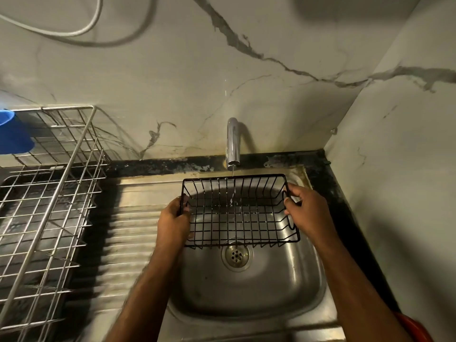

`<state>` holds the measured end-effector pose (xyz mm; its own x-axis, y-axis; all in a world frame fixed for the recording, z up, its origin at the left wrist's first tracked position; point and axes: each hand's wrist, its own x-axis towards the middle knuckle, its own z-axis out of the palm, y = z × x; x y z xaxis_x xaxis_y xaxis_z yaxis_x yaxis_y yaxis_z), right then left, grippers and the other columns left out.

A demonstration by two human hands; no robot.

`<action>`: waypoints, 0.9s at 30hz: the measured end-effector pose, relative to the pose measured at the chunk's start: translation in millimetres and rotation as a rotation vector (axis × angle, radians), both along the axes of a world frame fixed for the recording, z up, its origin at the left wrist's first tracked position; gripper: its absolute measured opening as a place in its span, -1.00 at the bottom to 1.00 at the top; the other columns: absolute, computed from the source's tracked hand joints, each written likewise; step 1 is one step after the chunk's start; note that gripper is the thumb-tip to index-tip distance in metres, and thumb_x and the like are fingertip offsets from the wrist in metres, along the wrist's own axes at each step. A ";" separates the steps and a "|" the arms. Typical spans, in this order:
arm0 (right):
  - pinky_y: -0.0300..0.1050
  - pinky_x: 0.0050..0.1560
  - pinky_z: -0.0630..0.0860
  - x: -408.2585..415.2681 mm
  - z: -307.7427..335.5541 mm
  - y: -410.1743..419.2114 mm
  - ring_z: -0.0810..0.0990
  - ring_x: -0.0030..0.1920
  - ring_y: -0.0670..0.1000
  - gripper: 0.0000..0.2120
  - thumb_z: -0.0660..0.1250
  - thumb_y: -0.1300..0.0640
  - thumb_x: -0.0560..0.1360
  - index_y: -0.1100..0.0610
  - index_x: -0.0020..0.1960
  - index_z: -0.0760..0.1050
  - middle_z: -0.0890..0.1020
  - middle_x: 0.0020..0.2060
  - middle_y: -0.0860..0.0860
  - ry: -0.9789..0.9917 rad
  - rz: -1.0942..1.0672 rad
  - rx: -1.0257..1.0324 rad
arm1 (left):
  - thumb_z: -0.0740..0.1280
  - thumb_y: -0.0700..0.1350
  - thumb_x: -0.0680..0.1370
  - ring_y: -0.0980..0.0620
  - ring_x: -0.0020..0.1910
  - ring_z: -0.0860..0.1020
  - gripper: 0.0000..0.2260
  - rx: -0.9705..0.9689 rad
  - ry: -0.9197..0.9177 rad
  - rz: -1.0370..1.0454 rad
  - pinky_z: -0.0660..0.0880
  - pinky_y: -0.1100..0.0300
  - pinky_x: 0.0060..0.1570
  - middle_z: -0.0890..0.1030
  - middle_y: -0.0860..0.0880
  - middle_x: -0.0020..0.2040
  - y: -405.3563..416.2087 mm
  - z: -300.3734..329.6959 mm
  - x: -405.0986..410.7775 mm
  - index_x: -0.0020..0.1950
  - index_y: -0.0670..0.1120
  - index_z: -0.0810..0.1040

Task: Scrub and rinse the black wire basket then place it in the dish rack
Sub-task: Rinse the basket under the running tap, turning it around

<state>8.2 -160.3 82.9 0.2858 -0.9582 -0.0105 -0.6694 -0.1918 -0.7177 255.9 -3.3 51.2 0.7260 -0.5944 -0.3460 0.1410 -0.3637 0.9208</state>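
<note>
Gripping the black wire basket (240, 211) at frame centre, left hand (172, 222) and right hand (304, 208) curl fingers round its ends under the tap (233, 141).

Two bare forearms enter from the lower edge, with no sleeve, cuff, watch or band showing anywhere along them up to the wrists. The bare left hand (174, 222) wears no ring or glove that shows. The bare right hand (307, 206) is likewise ungloved, its knuckles and short fingers plain to see. Motion blur softens the left forearm's outline.
</note>
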 end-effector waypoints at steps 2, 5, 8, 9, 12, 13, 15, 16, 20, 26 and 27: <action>0.02 -0.03 0.67 -2.7 0.3 -0.5 0.70 -0.17 -0.06 -0.58 0.35 0.17 0.57 0.07 0.42 0.46 0.64 0.19 0.07 -0.009 -0.006 0.005 | 0.24 -0.18 0.69 -0.06 -0.13 0.55 -0.78 0.002 -0.011 -0.010 0.53 0.00 -0.21 0.60 -0.05 -0.09 -2.1 -1.1 -1.6 0.24 0.05 0.59; -0.12 -0.08 0.66 -5.5 -0.4 -0.6 0.69 -0.20 -0.09 -0.58 0.34 0.18 0.58 0.09 0.42 0.45 0.64 0.20 0.07 -0.008 -0.009 0.001 | 0.25 -0.15 0.69 -0.10 -0.07 0.57 -0.77 0.027 -0.036 -0.018 0.60 -0.12 -0.12 0.63 -0.09 -0.01 -4.0 -4.8 -2.7 0.28 0.09 0.58; -0.22 -0.13 0.61 -6.3 -0.4 -0.7 0.69 -0.22 -0.12 -0.59 0.34 0.19 0.58 0.09 0.42 0.46 0.65 0.18 0.06 -0.009 -0.006 -0.006 | 0.25 -0.15 0.69 -0.10 -0.05 0.57 -0.76 0.039 -0.041 -0.019 0.62 -0.18 -0.04 0.62 -0.08 0.01 -4.6 -4.9 -3.2 0.31 0.07 0.56; -0.19 -0.11 0.63 -6.3 -0.5 -0.9 0.69 -0.21 -0.11 -0.59 0.34 0.19 0.58 0.09 0.42 0.46 0.66 0.17 0.07 -0.009 -0.006 -0.005 | 0.25 -0.14 0.69 -0.09 -0.05 0.57 -0.76 0.038 -0.042 -0.015 0.62 -0.18 -0.04 0.62 -0.07 0.00 -4.7 -4.8 -2.8 0.32 0.07 0.56; -0.07 -0.06 0.66 -5.6 -0.9 -1.3 0.69 -0.20 -0.09 -0.60 0.33 0.17 0.58 0.08 0.41 0.47 0.67 0.13 0.06 -0.003 0.002 -0.004 | 0.24 -0.16 0.69 -0.08 -0.08 0.56 -0.75 0.029 -0.038 -0.010 0.58 -0.04 -0.15 0.61 -0.08 -0.01 -5.4 -3.9 -2.6 0.33 0.04 0.56; -0.04 -0.04 0.66 -5.1 -0.9 -1.3 0.69 -0.20 -0.10 -0.60 0.33 0.17 0.58 0.07 0.41 0.47 0.67 0.12 0.05 -0.003 0.001 -0.002 | 0.24 -0.17 0.69 -0.08 -0.08 0.55 -0.75 0.027 -0.033 -0.008 0.55 -0.02 -0.18 0.61 -0.08 -0.01 -5.2 -4.7 -1.8 0.33 0.03 0.56; -0.04 -0.03 0.66 -3.9 -0.5 -0.6 0.69 -0.22 -0.12 -0.60 0.33 0.17 0.58 0.06 0.42 0.47 0.68 0.09 0.03 -0.007 -0.001 0.004 | 0.23 -0.18 0.70 -0.08 -0.09 0.54 -0.75 0.021 -0.028 -0.010 0.52 0.01 -0.22 0.60 -0.08 -0.02 -4.6 -4.4 -1.4 0.32 0.02 0.56; -0.05 -0.02 0.66 -3.6 -0.5 0.0 0.68 -0.22 -0.13 -0.60 0.33 0.16 0.58 0.06 0.42 0.47 0.68 0.08 0.03 -0.006 -0.001 0.005 | 0.23 -0.19 0.70 -0.07 -0.10 0.54 -0.75 0.019 -0.025 -0.010 0.51 0.02 -0.23 0.59 -0.07 -0.04 -4.1 -4.2 -1.3 0.32 0.02 0.57; -0.08 -0.02 0.65 -2.5 0.4 2.3 0.68 -0.25 -0.15 -0.59 0.35 0.17 0.58 0.06 0.42 0.47 0.68 0.08 0.03 -0.008 0.000 0.004 | 0.23 -0.19 0.69 -0.05 -0.11 0.51 -0.75 0.011 0.005 0.003 0.50 0.08 -0.29 0.58 -0.06 -0.06 -2.0 -5.5 0.1 0.28 0.04 0.59; -0.14 -0.08 0.65 -1.6 1.1 4.2 0.68 -0.28 -0.18 -0.59 0.35 0.15 0.57 0.05 0.41 0.47 0.68 0.10 -0.01 0.000 0.004 0.006 | 0.23 -0.18 0.70 -0.02 -0.20 0.51 -0.76 -0.010 0.038 0.024 0.44 0.14 -0.36 0.58 -0.03 -0.12 -0.5 -4.9 0.0 0.28 0.04 0.59; -0.16 -0.10 0.65 -1.5 1.2 4.0 0.68 -0.29 -0.18 -0.59 0.35 0.15 0.57 0.05 0.42 0.47 0.68 0.10 -0.02 -0.002 0.006 0.008 | 0.23 -0.18 0.70 -0.04 -0.20 0.51 -0.76 -0.011 0.036 0.026 0.44 0.13 -0.35 0.58 -0.02 -0.12 -0.4 -5.2 0.0 0.28 0.04 0.59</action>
<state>6.7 -156.3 84.1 0.2919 -0.9563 -0.0179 -0.6669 -0.1901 -0.7205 255.9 -3.7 46.1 0.7284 -0.5795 -0.3655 0.1834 -0.3492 0.9189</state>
